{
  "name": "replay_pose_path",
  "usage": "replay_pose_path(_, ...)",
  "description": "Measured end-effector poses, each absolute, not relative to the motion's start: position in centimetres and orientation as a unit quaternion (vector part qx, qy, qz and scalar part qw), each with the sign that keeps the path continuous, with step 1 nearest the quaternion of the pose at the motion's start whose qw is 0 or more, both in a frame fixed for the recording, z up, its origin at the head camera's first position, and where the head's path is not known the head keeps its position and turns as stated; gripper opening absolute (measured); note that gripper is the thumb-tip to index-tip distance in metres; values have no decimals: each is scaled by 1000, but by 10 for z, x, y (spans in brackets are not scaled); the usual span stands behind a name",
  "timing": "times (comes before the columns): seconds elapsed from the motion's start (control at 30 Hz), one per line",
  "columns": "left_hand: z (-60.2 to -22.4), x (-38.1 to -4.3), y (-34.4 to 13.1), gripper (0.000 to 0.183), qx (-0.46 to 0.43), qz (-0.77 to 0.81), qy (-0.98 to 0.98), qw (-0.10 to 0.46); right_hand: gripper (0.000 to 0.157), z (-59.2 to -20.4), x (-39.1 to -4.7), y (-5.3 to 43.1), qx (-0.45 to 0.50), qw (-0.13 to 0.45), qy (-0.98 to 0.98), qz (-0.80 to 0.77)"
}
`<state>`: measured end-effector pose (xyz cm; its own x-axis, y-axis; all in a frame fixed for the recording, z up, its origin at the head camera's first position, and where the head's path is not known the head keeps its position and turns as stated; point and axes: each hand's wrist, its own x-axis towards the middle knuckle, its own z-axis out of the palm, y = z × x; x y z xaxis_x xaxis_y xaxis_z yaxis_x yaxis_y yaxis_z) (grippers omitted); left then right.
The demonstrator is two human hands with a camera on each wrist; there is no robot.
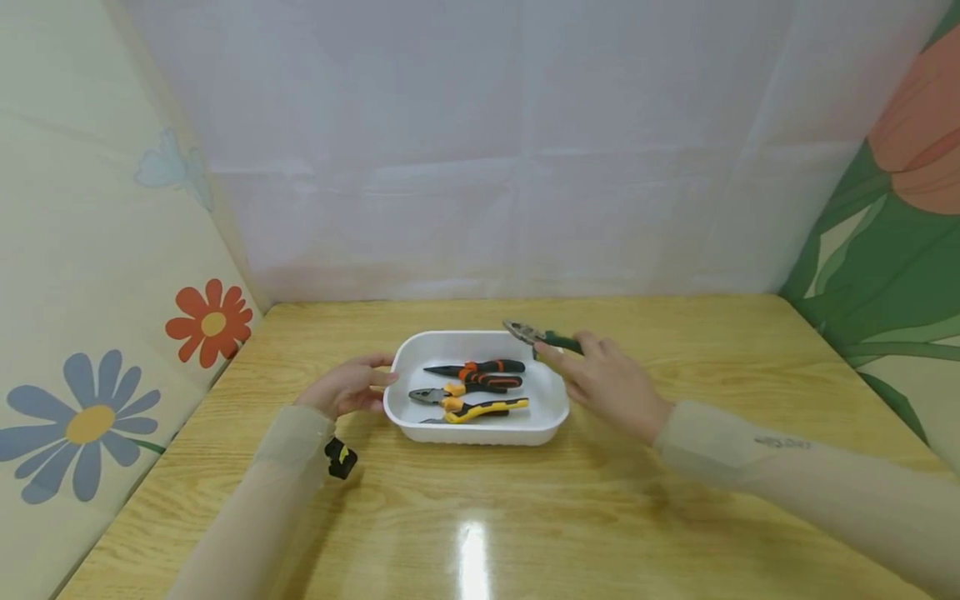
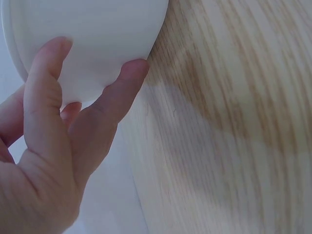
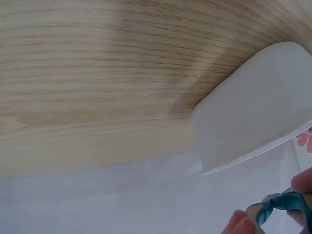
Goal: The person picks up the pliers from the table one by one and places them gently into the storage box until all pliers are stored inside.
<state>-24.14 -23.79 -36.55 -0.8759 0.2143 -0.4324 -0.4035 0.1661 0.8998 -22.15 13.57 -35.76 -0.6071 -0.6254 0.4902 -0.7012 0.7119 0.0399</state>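
Observation:
A white plastic tray (image 1: 480, 435) sits on the table. My left hand (image 1: 352, 385) holds its left end, fingertips against the outer wall (image 2: 105, 53). Over the tray's right rim, my right hand (image 1: 611, 379) grips green-handled pliers (image 1: 534, 333), metal jaws pointing left. Only part of the green handles (image 3: 287, 201) and some fingertips show in the right wrist view. Inside the tray lie red-and-black long-nose pliers (image 1: 495, 366), orange-and-black combination pliers (image 1: 431, 394) and a yellow-and-black handled tool (image 1: 487, 408) whose head is partly hidden by the front wall.
The wood-grain table (image 1: 420, 533) runs back to a white sheet (image 1: 480, 208). Flower-printed panels stand at the left (image 1: 60, 250) and right (image 1: 885, 275). A small black-and-yellow device (image 1: 341, 458) hangs at my left wrist.

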Motion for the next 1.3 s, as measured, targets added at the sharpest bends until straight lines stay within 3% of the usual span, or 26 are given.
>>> replay_pose_path(0.37, -366, -243, -239, 55, -58, 638, 729, 240, 55, -356, -225, 125, 389, 238, -887, 68)
replay_pose_path(1.13, -371, -244, -241, 53, -56, 650, 718, 242, 51, -363, -229, 94, 462, 301, -833, -46)
replay_pose_path(1.3, -372, -244, -242, 54, -62, 649, 719, 241, 55, -363, -230, 86, 462, 285, -838, -46)
